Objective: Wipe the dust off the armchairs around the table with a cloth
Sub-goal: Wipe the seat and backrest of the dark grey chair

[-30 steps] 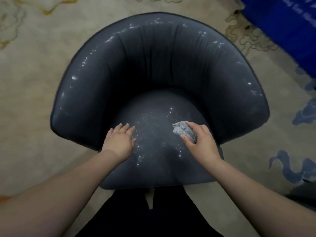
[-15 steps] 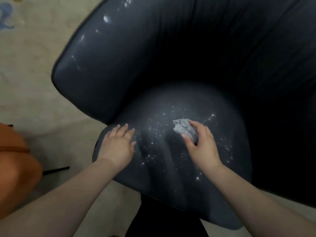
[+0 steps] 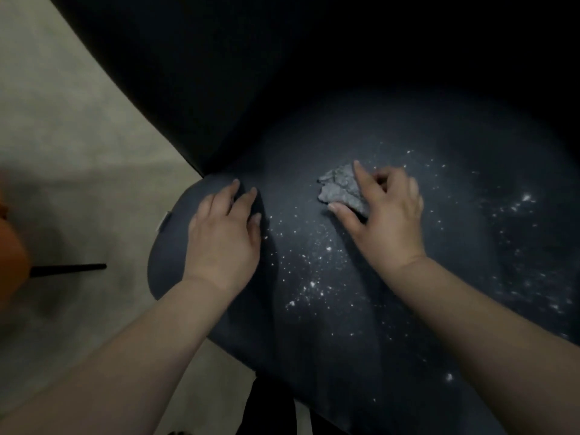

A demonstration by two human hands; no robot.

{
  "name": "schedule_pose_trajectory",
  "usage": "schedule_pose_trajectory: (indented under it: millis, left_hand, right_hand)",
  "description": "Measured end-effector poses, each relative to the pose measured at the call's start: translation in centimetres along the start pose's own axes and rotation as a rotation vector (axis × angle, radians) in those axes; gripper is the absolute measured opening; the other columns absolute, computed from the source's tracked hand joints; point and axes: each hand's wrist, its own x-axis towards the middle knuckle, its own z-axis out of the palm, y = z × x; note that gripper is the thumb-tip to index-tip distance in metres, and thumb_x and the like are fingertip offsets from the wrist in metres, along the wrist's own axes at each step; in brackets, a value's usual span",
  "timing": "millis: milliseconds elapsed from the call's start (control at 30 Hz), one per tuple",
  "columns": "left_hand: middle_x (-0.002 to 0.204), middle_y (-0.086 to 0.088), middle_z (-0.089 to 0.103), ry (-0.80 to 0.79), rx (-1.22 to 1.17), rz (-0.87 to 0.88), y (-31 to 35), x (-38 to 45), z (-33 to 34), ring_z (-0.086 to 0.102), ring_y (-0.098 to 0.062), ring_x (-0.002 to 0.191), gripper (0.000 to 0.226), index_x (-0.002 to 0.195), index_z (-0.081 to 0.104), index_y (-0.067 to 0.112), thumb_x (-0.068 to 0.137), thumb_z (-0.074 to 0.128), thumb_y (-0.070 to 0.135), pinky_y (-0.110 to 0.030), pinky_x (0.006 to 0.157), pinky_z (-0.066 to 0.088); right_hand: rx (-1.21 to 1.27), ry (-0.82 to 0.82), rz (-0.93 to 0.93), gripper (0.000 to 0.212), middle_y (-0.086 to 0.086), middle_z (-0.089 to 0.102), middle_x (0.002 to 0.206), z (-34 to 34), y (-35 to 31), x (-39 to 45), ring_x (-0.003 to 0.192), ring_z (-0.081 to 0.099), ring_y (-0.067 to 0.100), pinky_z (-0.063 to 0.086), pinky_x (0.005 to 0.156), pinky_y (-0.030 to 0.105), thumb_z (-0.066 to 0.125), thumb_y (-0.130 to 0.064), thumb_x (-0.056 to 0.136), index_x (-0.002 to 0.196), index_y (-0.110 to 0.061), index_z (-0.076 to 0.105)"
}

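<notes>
At the far left edge, a blurred orange object (image 3: 11, 246) enters the view; its identity cannot be determined. A thin black bar (image 3: 67, 270) extends from it to the right across the pale beige floor covering (image 3: 62, 136), which has a soft, matte surface.

The left hand (image 3: 224, 238) rests palm down on the near left part of the armchair's seat cushion (image 3: 329, 356). Its fingers are extended and slightly spread, flat against the fabric, and grasp nothing.

The armchair (image 3: 219, 73) is upholstered in dark blue-grey material with a smooth, faintly sheened surface. The seat cushion is rounded at its near left edge. The curved backrest rises behind it and falls into deep shadow at the far side and right. A small pale tag (image 3: 163, 220) projects from the left edge of the cushion.

White dust specks (image 3: 310, 284) are scattered over the cushion between the two hands, with a further patch to the right of the right hand.

The right hand (image 3: 386, 221) presses a crumpled grey cloth (image 3: 340, 189) onto the centre of the seat. The thumb and curled fingers hold the cloth, which is bunched and wrinkled and protrudes to the left of the hand.
</notes>
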Motion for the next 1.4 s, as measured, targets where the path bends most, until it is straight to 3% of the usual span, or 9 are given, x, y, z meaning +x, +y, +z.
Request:
schedule_pose_trajectory:
  millis: [167,333,533,667,767,900,1067,1267,1400]
  left_hand:
    - [0.149,-0.004,0.038,0.064,-0.079,-0.016,-1.4,-0.8,0.7,0.028,-0.027,0.132,0.043,0.140,0.047,0.017,0.098,0.042,0.029,-0.043,0.110,0.024]
    - [0.150,-0.003,0.036,0.072,-0.107,-0.036,-1.4,-1.0,1.2,0.028,-0.029,0.134,0.045,0.140,0.046,0.017,0.098,0.041,0.030,-0.046,0.110,0.025]
    - [0.150,-0.003,0.036,0.076,-0.128,-0.041,-2.2,-1.4,1.1,0.028,-0.029,0.135,0.046,0.140,0.047,0.018,0.096,0.040,0.031,-0.049,0.108,0.028]
    - [0.148,-0.004,0.039,0.091,-0.099,-0.014,-2.8,-1.6,1.2,0.030,-0.028,0.132,0.045,0.139,0.048,0.018,0.095,0.042,0.029,-0.050,0.105,0.031]
    - [0.148,-0.005,0.039,0.091,-0.116,-0.018,-2.9,-1.7,1.3,0.031,-0.029,0.132,0.045,0.138,0.049,0.019,0.094,0.044,0.028,-0.051,0.106,0.033]
    - [0.148,-0.007,0.038,0.104,-0.096,-0.004,-3.6,-2.0,1.5,0.033,-0.030,0.132,0.046,0.139,0.048,0.019,0.093,0.049,0.024,-0.052,0.106,0.034]
    - [0.154,-0.007,0.029,0.062,-0.016,0.012,-4.4,-2.4,2.2,0.026,-0.029,0.138,0.056,0.146,0.037,0.019,0.093,0.052,0.027,-0.048,0.110,0.027]
    - [0.158,-0.001,0.018,0.031,0.013,-0.002,-4.9,-2.6,2.3,0.013,-0.021,0.144,0.057,0.150,0.025,0.023,0.096,0.042,0.035,-0.043,0.115,0.015]
    - [0.159,0.001,0.013,0.006,0.035,0.003,-5.4,-2.6,2.1,0.008,-0.020,0.145,0.058,0.151,0.021,0.026,0.097,0.039,0.038,-0.042,0.116,0.012]
  right_hand:
    - [0.057,0.095,-0.049,0.047,0.011,0.047,0.107,0.8,-0.3,1.7,0.103,0.042,0.027,0.041,0.093,0.044,0.065,-0.035,0.088,0.131,-0.017,0.058]
    - [0.047,0.049,-0.129,0.046,0.012,0.048,0.109,1.9,-2.5,3.2,0.103,0.043,0.029,0.033,0.092,0.037,0.063,-0.036,0.089,0.132,-0.020,0.058]
    - [0.036,0.036,-0.192,0.044,0.015,0.051,0.103,0.6,-0.6,-1.0,0.094,0.045,0.030,0.044,0.082,0.043,0.067,-0.028,0.086,0.128,-0.017,0.062]
    - [-0.018,0.105,-0.012,0.047,0.013,0.047,0.113,2.0,-3.0,3.4,0.104,0.041,0.030,0.034,0.091,0.038,0.061,-0.037,0.091,0.135,-0.021,0.055]
    - [-0.054,0.036,-0.183,0.048,0.012,0.050,0.111,2.8,-4.2,0.4,0.097,0.043,0.029,0.026,0.081,0.033,0.058,-0.041,0.090,0.135,-0.024,0.055]
    - [-0.044,0.010,-0.259,0.044,0.011,0.054,0.101,1.9,-2.6,-3.7,0.086,0.047,0.028,0.038,0.076,0.039,0.059,-0.040,0.088,0.129,-0.023,0.061]
    - [0.011,0.106,-0.002,0.045,0.012,0.049,0.109,3.5,-5.4,2.6,0.098,0.044,0.032,0.039,0.085,0.042,0.062,-0.038,0.089,0.132,-0.026,0.058]
    - [-0.054,-0.016,-0.332,0.045,0.006,0.054,0.102,4.0,-5.9,-3.0,0.088,0.044,0.023,0.025,0.075,0.031,0.057,-0.047,0.087,0.130,-0.031,0.059]
    - [-0.027,0.062,-0.157,0.040,0.010,0.052,0.099,3.0,-3.9,-1.7,0.088,0.047,0.031,0.038,0.076,0.038,0.060,-0.040,0.088,0.126,-0.028,0.063]
